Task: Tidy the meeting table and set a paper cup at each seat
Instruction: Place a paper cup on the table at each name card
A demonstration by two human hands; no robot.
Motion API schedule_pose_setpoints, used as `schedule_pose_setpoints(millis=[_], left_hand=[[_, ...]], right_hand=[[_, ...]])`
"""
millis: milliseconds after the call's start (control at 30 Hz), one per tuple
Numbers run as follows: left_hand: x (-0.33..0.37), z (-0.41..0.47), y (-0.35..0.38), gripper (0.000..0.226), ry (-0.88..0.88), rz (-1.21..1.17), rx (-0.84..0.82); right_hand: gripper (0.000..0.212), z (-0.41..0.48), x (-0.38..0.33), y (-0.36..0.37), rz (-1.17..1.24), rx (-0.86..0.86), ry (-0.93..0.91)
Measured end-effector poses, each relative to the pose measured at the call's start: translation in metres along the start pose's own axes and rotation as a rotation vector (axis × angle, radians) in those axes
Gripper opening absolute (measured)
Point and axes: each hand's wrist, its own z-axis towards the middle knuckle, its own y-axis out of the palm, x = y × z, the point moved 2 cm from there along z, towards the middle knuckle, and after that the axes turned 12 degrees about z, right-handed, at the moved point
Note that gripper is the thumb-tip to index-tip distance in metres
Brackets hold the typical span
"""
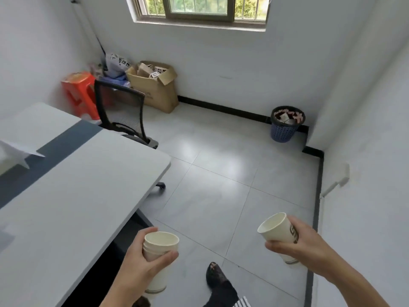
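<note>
We see the left hand (pixel 141 262) with its grip wrapped round a nested stack of cream paper cups (pixel 160 241), thumb on the near wall and fingers on the far side. The stack is upright and its open mouth faces us. The right hand (pixel 309 247) grasps a single cream paper cup with a dark printed mark (pixel 276 229), tilted so that its mouth points up and to the left. Both are held in the air above the pale grey tiled floor (pixel 221 185), off the right edge of the long light-grey counter with a dark grey band (pixel 77 196), and well apart from each other.

On the counter's far left lies a folded white sheet of paper (pixel 17 151). A black mesh-backed office chair (pixel 119 111) stands at the counter's far end, with an orange plastic stool (pixel 79 94) and an open brown cardboard box (pixel 155 89) behind it by the wall. A blue lattice waste basket (pixel 284 129), filled with scraps, sits in the right corner. Between the arms we see a black shoe (pixel 219 278) on the floor.
</note>
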Motion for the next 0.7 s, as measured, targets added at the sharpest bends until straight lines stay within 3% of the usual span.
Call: schedule_pose_setpoints(millis=[333,700], left_hand=[[0.073,0.141,-0.08,0.08,0.046,-0.026,0.175],[0.02,0.187,-0.156,0.088,-0.342,-0.21,0.572]], right_hand=[[0.047,0.178,-0.124,0.05,-0.111,-0.222,-0.038],[0.04,0.372,-0.23,0.177,-0.381,-0.68,-0.087]])
